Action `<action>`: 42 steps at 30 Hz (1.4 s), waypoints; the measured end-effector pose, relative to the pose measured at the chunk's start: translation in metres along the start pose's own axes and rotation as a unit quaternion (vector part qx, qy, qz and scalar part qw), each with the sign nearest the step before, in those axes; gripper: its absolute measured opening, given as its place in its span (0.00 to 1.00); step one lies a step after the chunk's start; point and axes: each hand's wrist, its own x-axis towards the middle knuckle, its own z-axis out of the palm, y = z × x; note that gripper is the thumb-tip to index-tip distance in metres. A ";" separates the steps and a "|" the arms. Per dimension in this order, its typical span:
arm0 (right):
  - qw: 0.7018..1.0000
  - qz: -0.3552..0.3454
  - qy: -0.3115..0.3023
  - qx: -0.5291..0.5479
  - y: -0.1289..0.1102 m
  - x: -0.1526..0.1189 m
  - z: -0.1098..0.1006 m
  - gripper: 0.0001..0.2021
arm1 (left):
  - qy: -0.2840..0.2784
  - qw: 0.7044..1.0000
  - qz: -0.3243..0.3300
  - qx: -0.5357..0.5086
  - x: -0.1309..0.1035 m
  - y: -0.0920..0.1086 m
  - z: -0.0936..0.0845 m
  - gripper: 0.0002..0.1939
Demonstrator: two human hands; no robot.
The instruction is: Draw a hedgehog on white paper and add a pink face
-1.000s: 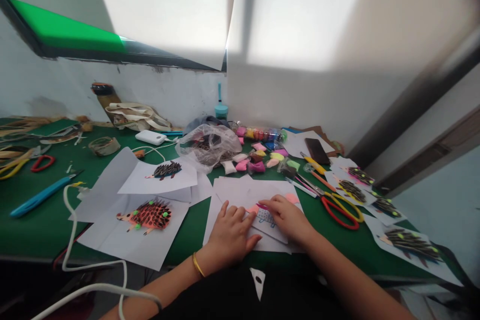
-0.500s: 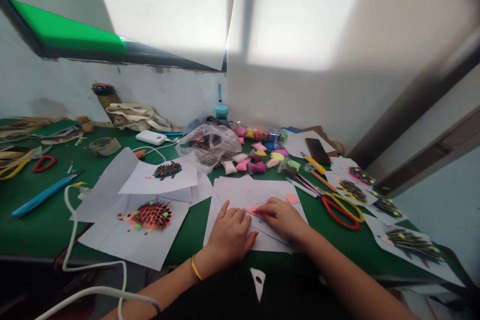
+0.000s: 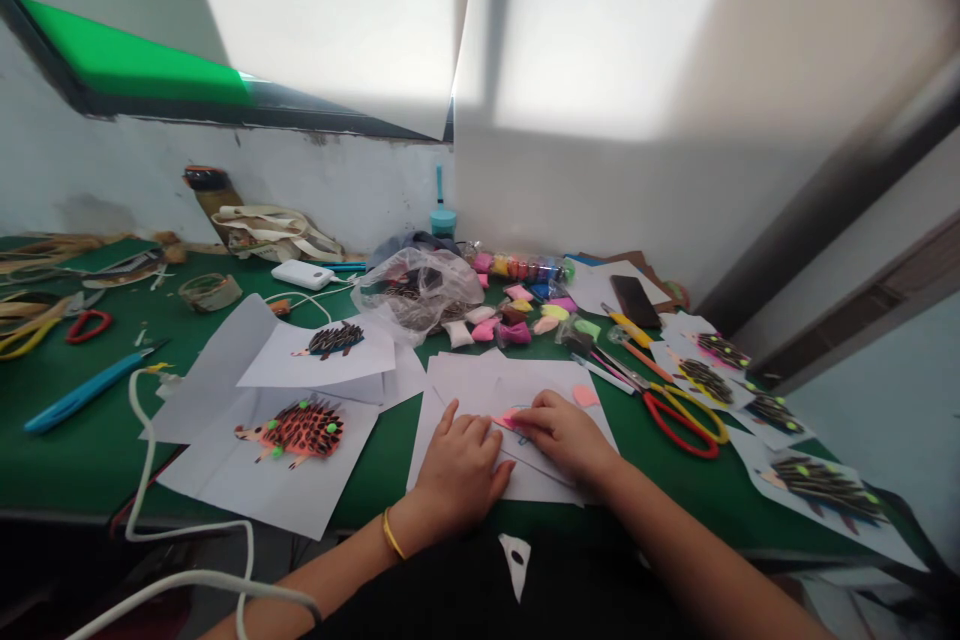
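White paper [image 3: 424, 460] lies on the green table before me, with a blue outline partly visible on it. My left hand [image 3: 461, 465] rests flat on its left half, fingers extended and holding nothing. Over the outline, my right hand [image 3: 566, 435] has its fingertips pinched together on bright pink modelling clay [image 3: 507, 417], pressed against the sheet. My fingers hide part of the clay and of the drawing. A paler pink piece of clay [image 3: 585, 395] lies apart near the sheet's upper right corner.
Several small clay packets [image 3: 514, 333] lie beyond the paper, beside a clear plastic bag [image 3: 420, 295]. Red and yellow scissors [image 3: 682, 420] are at right. Hedgehog pictures lie left [image 3: 300, 435] and right [image 3: 825, 490]. A blue craft knife [image 3: 90, 390] and white cable [image 3: 142, 460] are at left.
My right hand has shifted very slightly over the pink clay, its fingertips still on it. My left hand stays in place on the paper.
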 end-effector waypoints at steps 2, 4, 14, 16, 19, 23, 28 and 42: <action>1.000 -0.005 -0.002 0.006 0.001 0.000 0.001 0.13 | 0.001 1.000 0.001 -0.002 0.000 0.000 0.000 0.14; 1.000 -0.010 -0.007 0.000 0.000 -0.001 0.001 0.12 | 0.000 1.000 0.001 -0.001 0.000 0.000 0.000 0.14; 1.000 -0.009 -0.004 -0.008 -0.002 -0.001 0.001 0.12 | 0.001 1.000 0.000 0.001 0.000 0.000 -0.001 0.14; 1.000 -0.006 -0.002 0.005 -0.001 0.000 0.001 0.13 | -0.001 1.000 0.001 0.001 0.000 0.001 -0.001 0.14; 1.000 -0.005 -0.009 0.009 -0.002 0.002 0.003 0.14 | -0.004 1.000 -0.002 0.005 0.000 0.001 0.000 0.15; 1.000 -0.004 -0.015 -0.015 -0.004 0.002 0.003 0.13 | -0.008 1.000 -0.003 0.009 0.000 0.000 0.001 0.15; 1.000 -0.010 -0.009 -0.017 -0.006 0.002 0.002 0.13 | -0.013 1.000 -0.004 0.011 0.000 0.001 0.000 0.16; 0.998 -0.031 0.002 -0.052 -0.005 0.006 0.003 0.13 | -0.009 1.000 -0.006 0.012 0.000 0.000 0.001 0.15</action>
